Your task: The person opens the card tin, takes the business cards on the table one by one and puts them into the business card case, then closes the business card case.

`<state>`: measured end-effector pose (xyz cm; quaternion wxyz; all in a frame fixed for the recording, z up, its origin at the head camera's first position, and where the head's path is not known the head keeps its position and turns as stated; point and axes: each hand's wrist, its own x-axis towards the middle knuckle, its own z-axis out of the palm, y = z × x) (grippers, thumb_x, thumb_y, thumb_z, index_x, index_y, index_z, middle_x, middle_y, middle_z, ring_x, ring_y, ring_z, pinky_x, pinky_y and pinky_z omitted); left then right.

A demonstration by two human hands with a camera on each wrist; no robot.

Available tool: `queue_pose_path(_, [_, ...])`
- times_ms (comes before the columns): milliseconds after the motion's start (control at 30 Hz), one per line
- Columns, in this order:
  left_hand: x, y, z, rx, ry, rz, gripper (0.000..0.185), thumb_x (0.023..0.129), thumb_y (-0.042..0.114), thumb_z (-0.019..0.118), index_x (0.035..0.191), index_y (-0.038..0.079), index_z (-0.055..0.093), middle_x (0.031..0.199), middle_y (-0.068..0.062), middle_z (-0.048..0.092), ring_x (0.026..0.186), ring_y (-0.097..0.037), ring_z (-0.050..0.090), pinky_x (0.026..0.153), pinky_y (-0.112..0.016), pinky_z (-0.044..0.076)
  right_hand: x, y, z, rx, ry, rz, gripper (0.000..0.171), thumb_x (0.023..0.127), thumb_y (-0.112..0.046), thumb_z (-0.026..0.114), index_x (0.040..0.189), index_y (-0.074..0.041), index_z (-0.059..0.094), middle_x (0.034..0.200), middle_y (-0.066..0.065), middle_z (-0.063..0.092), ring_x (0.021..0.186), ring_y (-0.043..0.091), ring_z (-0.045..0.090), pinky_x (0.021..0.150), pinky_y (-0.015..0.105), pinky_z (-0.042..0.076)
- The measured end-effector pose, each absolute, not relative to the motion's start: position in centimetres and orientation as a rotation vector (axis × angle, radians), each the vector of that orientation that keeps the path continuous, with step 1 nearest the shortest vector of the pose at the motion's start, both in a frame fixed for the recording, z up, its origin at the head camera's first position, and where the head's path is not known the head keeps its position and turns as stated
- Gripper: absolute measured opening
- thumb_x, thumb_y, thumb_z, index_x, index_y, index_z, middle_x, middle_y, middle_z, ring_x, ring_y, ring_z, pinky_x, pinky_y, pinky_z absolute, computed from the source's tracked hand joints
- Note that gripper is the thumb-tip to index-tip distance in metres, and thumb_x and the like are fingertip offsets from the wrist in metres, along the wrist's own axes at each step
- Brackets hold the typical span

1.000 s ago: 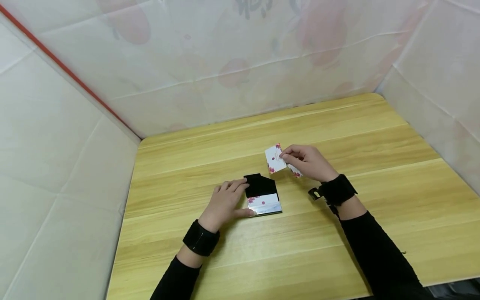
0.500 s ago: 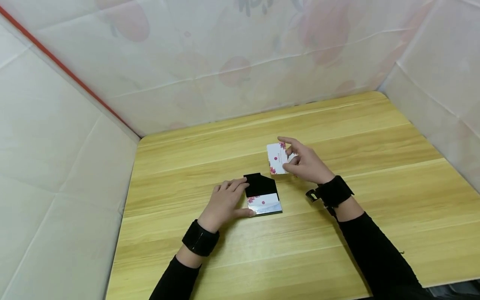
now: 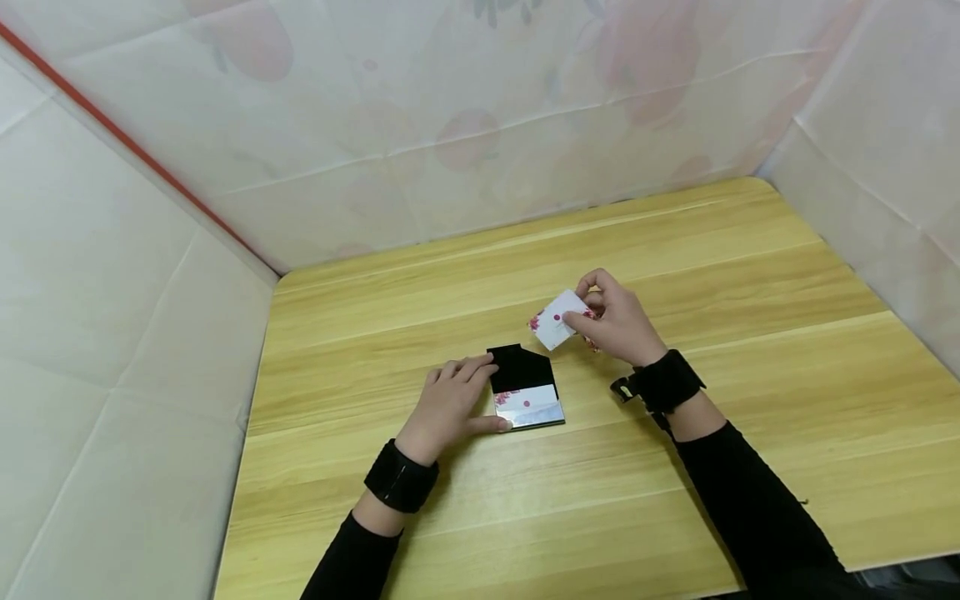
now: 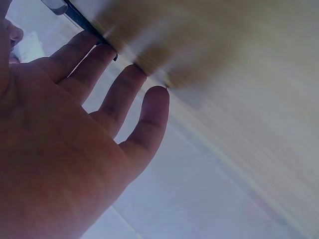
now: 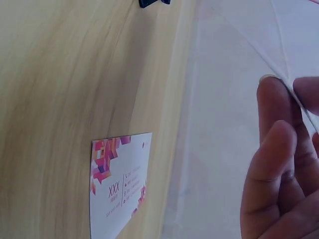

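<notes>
**Card pinched in right hand; case steadied by left**

Grip: the right hand (image 3: 618, 321) pinches a white business card (image 3: 556, 318) between thumb and fingers, holding it by its right end, lifted above the table (image 3: 750, 400). The card juts left from the fingertips, its long axis tilted, with the left end lower and nearer and the right end higher. Pink floral print shows at its corners and a small pink dot on its face.

Right hand pose: fingers curled, knuckles to the far side, wrist in a black band (image 3: 670, 379), forearm in a black sleeve running in from the near right.

Second card (image 5: 118, 183): lies flat on the wood under the right hand, seen in the right wrist view, white with pink print and "XXX" lettering.

Card case (image 3: 525, 390): black, flap open toward the far side, cards showing in its near pocket; it lies near and left of the held card, well apart from it.

Left hand (image 3: 448, 406): flat on the table, fingers straight, fingertips touching the case's left edge, thumb at its near corner.

Surround: white sheeting on all sides.
</notes>
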<state>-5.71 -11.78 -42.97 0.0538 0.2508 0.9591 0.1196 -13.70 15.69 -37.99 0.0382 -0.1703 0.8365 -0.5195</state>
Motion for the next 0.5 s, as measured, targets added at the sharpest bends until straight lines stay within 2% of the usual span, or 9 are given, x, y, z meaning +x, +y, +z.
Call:
queue_pose_path(100, [-5.7, -11.8, -43.0, 0.761, 2.911, 0.363, 0.089, 0.07, 0.07, 0.057, 0.138, 0.016, 0.041, 0.146, 0.0, 0.032, 0.126, -0.028, 0.035, 0.097, -0.052, 0.029, -14.0, 15.7, -38.4, -0.506, 2.6, -1.613, 0.033, 0.081, -0.005, 0.066, 0.107, -0.007, 0.045, 0.087, 0.01, 0.063, 0.061, 0.019, 0.054, 0.047, 0.026, 0.045])
queue_pose_path(267, [-5.6, -11.9, -43.0, 0.752, 2.909, 0.359, 0.088, 0.07, 0.07, 0.058, 0.138, 0.016, 0.041, 0.146, 0.001, 0.032, 0.126, -0.028, 0.035, 0.098, -0.052, 0.029, -14.9, 16.1, -40.3, -0.532, 2.681, -1.565, 0.041, 0.082, -0.01, 0.064, 0.118, -0.026, 0.053, 0.101, -0.003, 0.057, 0.053, 0.017, 0.048, 0.044, 0.027, 0.041])
queue_pose_path(433, [-5.6, -11.9, -42.9, 0.74, 2.911, 0.346, 0.089, 0.069, 0.071, 0.057, 0.138, 0.017, 0.04, 0.146, 0.002, 0.031, 0.125, -0.028, 0.036, 0.098, -0.051, 0.029, -15.1, 16.1, -41.0, -0.56, 2.727, -1.559, 0.019, 0.083, -0.015, 0.062, 0.101, -0.022, 0.06, 0.098, -0.006, 0.057, 0.063, 0.016, 0.05, 0.052, 0.028, 0.043])
queue_pose_path(500, [-5.6, -11.9, -42.9, 0.737, 2.915, 0.34, 0.089, 0.069, 0.071, 0.057, 0.138, 0.017, 0.04, 0.146, 0.002, 0.031, 0.125, -0.027, 0.036, 0.098, -0.05, 0.029, -15.1, 16.0, -41.0, -0.552, 2.718, -1.571, 0.015, 0.083, -0.015, 0.063, 0.096, -0.02, 0.058, 0.094, -0.005, 0.058, 0.075, 0.014, 0.052, 0.061, 0.028, 0.045])
